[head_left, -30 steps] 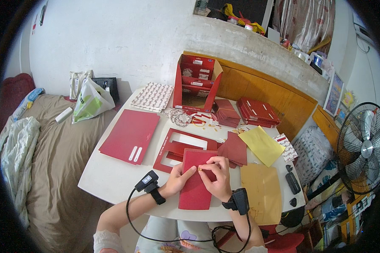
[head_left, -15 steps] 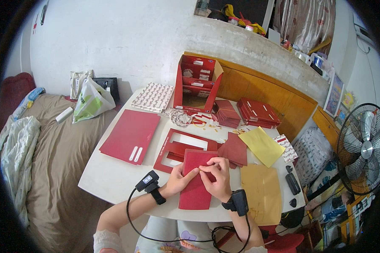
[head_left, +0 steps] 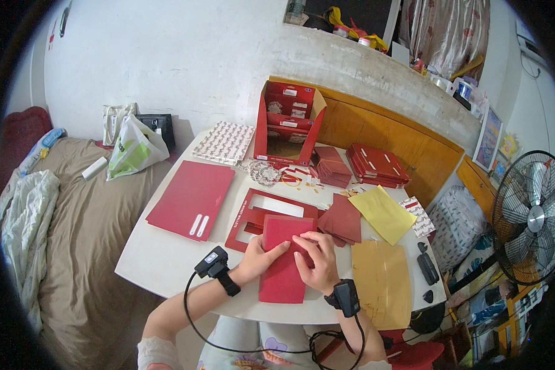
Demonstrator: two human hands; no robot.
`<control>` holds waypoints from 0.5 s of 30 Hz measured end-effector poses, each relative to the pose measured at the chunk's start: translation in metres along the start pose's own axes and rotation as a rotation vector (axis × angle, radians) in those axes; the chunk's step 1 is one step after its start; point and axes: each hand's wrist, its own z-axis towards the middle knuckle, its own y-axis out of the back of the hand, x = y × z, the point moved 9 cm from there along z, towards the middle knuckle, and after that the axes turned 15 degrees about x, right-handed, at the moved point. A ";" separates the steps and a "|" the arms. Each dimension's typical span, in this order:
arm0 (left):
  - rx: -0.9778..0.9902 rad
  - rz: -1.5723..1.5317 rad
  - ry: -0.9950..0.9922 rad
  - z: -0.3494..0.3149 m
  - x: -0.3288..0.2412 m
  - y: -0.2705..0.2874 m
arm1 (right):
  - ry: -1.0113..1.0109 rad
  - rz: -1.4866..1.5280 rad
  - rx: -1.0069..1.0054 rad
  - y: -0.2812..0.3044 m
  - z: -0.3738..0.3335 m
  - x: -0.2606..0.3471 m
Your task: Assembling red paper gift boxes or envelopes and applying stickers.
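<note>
A long red paper packet (head_left: 282,287) is in front of me at the near edge of the white table (head_left: 154,271). My left hand (head_left: 260,258) grips its left side, thumb on top and the other fingers hidden at the edge. On the right part of the packet lies my right hand (head_left: 316,258), its thumb and bent fingers apart and touching the surface. Just beyond the packet is a red cut-out card frame (head_left: 237,225) with window openings. A fan of dark red paper packets (head_left: 342,222) lies right of it, partly under a yellow sheet (head_left: 383,213).
Large red sheets (head_left: 188,197) lie at left, patterned cards (head_left: 224,142) behind them. A red display box (head_left: 290,126) stands at the back, beside stacked red packets (head_left: 377,165). A yellow-brown sheet (head_left: 382,283) and a black case (head_left: 427,268) lie at right, near a fan (head_left: 535,219).
My right thumb and fingers have parted from a pinch near my left thumb and now rest on the packet. My left thumb and the packet have shifted slightly left.
</note>
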 end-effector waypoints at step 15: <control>-0.145 -0.167 -0.063 0.003 0.009 0.025 | 0.163 -0.022 0.086 -0.010 0.016 0.003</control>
